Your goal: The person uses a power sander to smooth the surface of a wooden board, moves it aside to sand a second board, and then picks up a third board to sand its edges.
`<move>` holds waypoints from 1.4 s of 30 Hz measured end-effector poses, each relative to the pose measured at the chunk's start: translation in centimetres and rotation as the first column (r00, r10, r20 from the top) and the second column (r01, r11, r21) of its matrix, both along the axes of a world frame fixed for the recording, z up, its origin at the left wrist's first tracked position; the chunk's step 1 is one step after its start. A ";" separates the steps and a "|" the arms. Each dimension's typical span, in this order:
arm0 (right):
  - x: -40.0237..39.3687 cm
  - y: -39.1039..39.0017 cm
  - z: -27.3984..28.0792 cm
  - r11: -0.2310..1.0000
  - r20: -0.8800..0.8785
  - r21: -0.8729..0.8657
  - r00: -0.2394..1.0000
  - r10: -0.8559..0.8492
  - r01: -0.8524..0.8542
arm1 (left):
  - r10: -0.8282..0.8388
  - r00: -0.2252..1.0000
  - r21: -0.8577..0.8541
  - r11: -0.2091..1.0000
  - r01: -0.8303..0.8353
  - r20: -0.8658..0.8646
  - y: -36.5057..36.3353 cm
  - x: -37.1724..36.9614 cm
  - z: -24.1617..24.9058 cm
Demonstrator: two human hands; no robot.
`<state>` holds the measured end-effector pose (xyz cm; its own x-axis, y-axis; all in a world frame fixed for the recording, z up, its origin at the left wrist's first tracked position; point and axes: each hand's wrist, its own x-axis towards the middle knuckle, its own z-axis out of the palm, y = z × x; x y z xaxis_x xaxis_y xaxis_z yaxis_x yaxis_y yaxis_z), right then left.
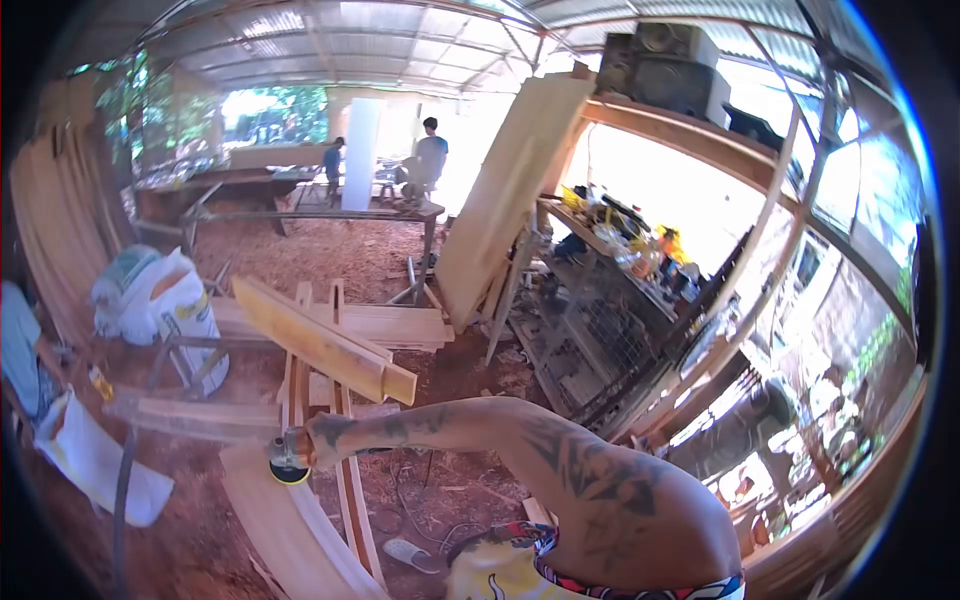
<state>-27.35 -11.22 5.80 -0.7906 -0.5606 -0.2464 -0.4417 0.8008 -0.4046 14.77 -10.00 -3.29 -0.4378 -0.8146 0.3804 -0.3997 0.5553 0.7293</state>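
My right arm reaches across from the lower right. At its end my right hand [302,447] is closed on a small power sander [287,462] with a dark body and a yellow-edged round pad. The pad rests on the upper end of a long pale wooden board [290,530], which runs down to the bottom edge. Just above the hand, a thick yellowish plank [315,340] lies at a slant across wooden rails. My left hand is not in view.
White sacks [180,315] stand at the left, near another person [25,350]. A large panel [515,190] leans by a cluttered shelf [640,250]. Two people are in the background. A slipper [410,555] and a cable lie on the reddish ground.
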 end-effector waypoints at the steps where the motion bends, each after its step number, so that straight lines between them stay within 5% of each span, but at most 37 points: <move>1: 1.1 0.4 0.8 0.997 -0.016 -0.059 0.999 0.039 -0.040 | -0.019 1.000 -0.001 1.000 0.019 -0.007 0.1 -0.4 -0.3; 6: 7.0 2.1 -2.4 0.939 -0.139 -0.210 0.959 0.247 -0.273 | -0.105 0.994 -0.016 0.994 0.105 -0.004 0.4 -1.7 -1.1; 12: 16.0 5.2 -2.7 0.946 -0.066 -0.068 0.948 0.312 -0.317 | -0.192 0.981 -0.033 0.981 0.192 0.003 -0.1 -2.0 -2.1; 16: 12.8 5.2 -7.4 0.926 -0.101 -0.238 0.956 0.276 -0.293 | -0.218 0.976 -0.041 0.975 0.217 -0.004 -0.1 -1.7 -2.8; 22: 4.5 1.9 -3.6 0.982 -0.063 -0.090 0.985 0.161 -0.167 | -0.208 0.978 -0.037 0.977 0.208 0.013 -0.2 -1.4 -3.3; 25: 7.1 2.4 0.7 0.995 -0.086 -0.058 0.993 0.079 -0.084 | -0.206 0.978 -0.037 0.978 0.207 0.010 -0.2 -1.3 -3.5; 30: 10.5 1.9 -8.7 0.940 -0.096 -0.101 0.944 0.317 -0.326 | -0.199 0.980 -0.035 0.979 0.200 0.024 -0.4 -0.9 -3.9; 37: 20.5 8.2 -3.7 0.933 -0.003 -0.114 0.939 0.343 -0.341 | -0.200 0.979 -0.051 0.978 0.202 0.040 -0.6 -0.6 -4.4; 41: 17.8 7.9 -4.9 0.870 -0.011 -0.392 0.947 0.322 -0.301 | -0.175 0.983 -0.061 0.982 0.178 0.052 -1.0 -0.2 -4.6; 42: 15.9 7.2 -5.7 0.899 -0.018 -0.350 0.961 0.275 -0.264 | -0.173 0.983 -0.063 0.982 0.177 0.054 -1.1 -0.1 -4.7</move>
